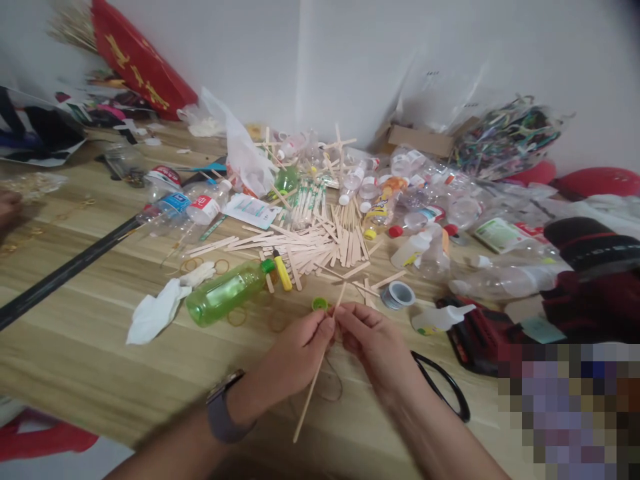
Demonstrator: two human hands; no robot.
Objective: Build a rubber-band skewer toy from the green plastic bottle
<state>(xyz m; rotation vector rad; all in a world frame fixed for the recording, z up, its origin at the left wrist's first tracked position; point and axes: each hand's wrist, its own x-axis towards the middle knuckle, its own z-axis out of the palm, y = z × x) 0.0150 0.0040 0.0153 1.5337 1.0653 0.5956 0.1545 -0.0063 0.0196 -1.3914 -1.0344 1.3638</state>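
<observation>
A thin wooden stick (311, 403) slants between my two hands, its lower end toward me. My left hand (306, 343), with a watch on its wrist, is closed on the stick, the thumb along it. Close beside it, my right hand (369, 331) pinches at the upper part of the stick. A thin wire-like loop (341, 383) hangs below the fingers; which hand holds it is hidden. Just beyond my fingertips lies a small green cap (319, 304). Past it are a pile of flat wooden sticks (310, 250) and a yellow cutter knife (283, 271).
A green bottle (225, 293) and white gloves (160, 310) lie to the left. On the right are a wire spool (397, 295), a glue bottle (440, 320) and a black-handled tool (445, 383). Clear plastic bottles (420, 200) crowd the back. Another person's hand (7, 207) shows far left.
</observation>
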